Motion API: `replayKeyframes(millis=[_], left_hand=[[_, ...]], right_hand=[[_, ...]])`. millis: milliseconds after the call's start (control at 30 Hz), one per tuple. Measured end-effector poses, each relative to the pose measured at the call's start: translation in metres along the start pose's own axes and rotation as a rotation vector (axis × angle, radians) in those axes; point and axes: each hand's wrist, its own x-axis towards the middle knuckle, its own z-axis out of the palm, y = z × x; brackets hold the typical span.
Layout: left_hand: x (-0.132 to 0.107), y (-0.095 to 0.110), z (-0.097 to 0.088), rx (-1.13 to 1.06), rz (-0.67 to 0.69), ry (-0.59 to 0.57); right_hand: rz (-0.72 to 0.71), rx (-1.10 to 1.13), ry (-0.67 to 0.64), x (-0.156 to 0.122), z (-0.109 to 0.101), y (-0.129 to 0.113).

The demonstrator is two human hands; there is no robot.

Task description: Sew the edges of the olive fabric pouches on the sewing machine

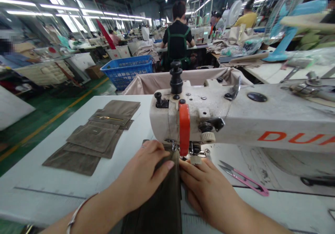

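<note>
A dark olive-brown fabric piece (162, 202) runs lengthwise under the head of a white sewing machine (235, 112) with an orange guard (184, 129). My left hand (146, 171) rests on the fabric's left side near the presser foot, thumb apart from the bent fingers. Stretched out along the fabric's right edge, my right hand (206, 185) lies with its fingertips close to the needle area. The needle itself is hidden behind the guard. Pink-handled thread snips (248, 181) lie on the machine bed, right of my right hand.
On the table's left lie several similar fabric pieces (91, 136), one with a zipper. Past the table are a cloth-lined bin (149, 82) and a blue plastic basket (128, 68). A person (179, 35) sits ahead, back turned. A blue fan (285, 42) stands at right.
</note>
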Motion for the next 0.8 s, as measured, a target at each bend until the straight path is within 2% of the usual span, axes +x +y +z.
replayKeyframes(millis=[67, 100, 167, 233, 333, 400, 500, 600, 633, 667, 700, 733, 800], left_hand=[[-0.019, -0.02, -0.001, 0.09, -0.183, 0.157], [-0.027, -0.03, 0.0, 0.104, -0.259, 0.188], [-0.039, -0.043, 0.003, 0.031, -0.365, 0.183], [-0.041, -0.045, 0.005, -0.249, -0.454, 0.135], [-0.034, -0.031, 0.006, -0.927, -0.573, 0.116], [-0.033, -0.013, 0.006, -1.29, -0.622, 0.044], [-0.049, 0.009, 0.01, -1.484, -0.668, -0.198], [-0.082, 0.007, 0.01, -1.417, -0.726, -0.487], [-0.093, 0.001, 0.007, -1.318, -0.759, -0.514], [-0.103, -0.007, 0.002, -1.165, -0.781, -0.469], [-0.111, -0.014, -0.004, -0.963, -0.776, -0.344], [-0.116, -0.018, -0.01, -0.692, -0.724, -0.149], [-0.12, -0.015, -0.017, -0.231, -0.43, 0.153]], right_hand=[[0.005, -0.02, -0.008, 0.0, 0.0, 0.0], [0.004, -0.028, -0.008, 0.0, 0.0, 0.0], [-0.002, -0.033, -0.008, 0.001, -0.002, -0.002], [-0.009, -0.011, -0.007, 0.001, -0.004, -0.003], [-0.02, 0.051, 0.034, 0.0, -0.004, -0.003], [-0.024, 0.068, 0.092, 0.001, -0.001, -0.002], [-0.068, 0.054, 0.142, 0.003, -0.001, 0.0], [-0.134, 0.048, 0.119, -0.001, -0.006, -0.007], [-0.146, 0.047, 0.102, -0.006, -0.006, -0.013], [-0.157, 0.047, 0.087, -0.011, -0.005, -0.02], [-0.173, 0.047, 0.083, -0.017, -0.002, -0.027], [-0.19, 0.046, 0.097, -0.025, 0.003, -0.035], [-0.235, 0.045, 0.215, -0.039, 0.017, -0.051]])
